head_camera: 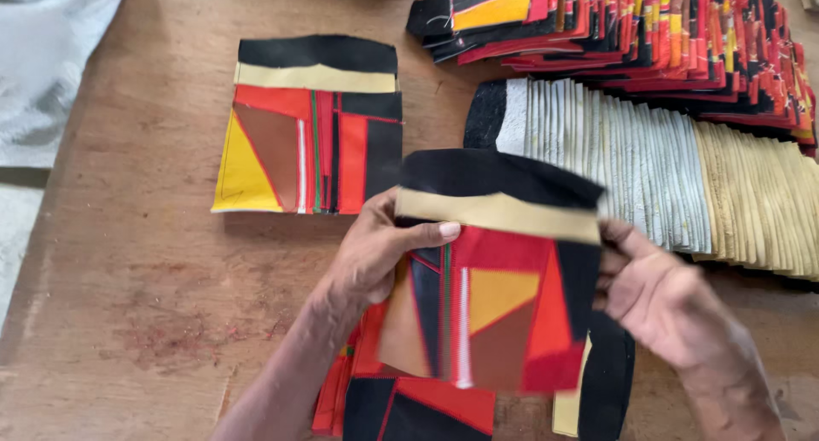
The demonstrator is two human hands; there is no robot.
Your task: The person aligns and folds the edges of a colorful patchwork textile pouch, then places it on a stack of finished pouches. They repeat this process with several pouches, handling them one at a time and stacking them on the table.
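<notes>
Both hands are holding one patchwork panel (499,270) up above the worktop (145,296), near the middle of the view and slightly toward 5 o'clock. The left hand (375,258) is pinching the panel's left edge, its thumb lying flat across the front just under the tan band while its other fingers are hiding behind the cloth. The right hand (653,292) is gripping the right edge in the same way, fingers curling round the black and tan top corner. The two hands are standing apart, one at each side of the panel, which is facing the camera and tilting a little clockwise.

Directly below the held panel, toward 6 o'clock, a small heap of similar patchwork pieces (409,403) is lying partly hidden by it. At 10 o'clock a finished panel (311,125) with a black and tan top is lying flat on the bare wood. At 2 o'clock a fanned row of white and tan strips (674,168) is spreading toward the right edge, its near end covered by the held panel. Beyond it, at 1 o'clock, a stack of red, black and orange pieces (631,23) is leaning. Pale cloth (47,57) is sitting at 10 o'clock, off the worktop's corner.
</notes>
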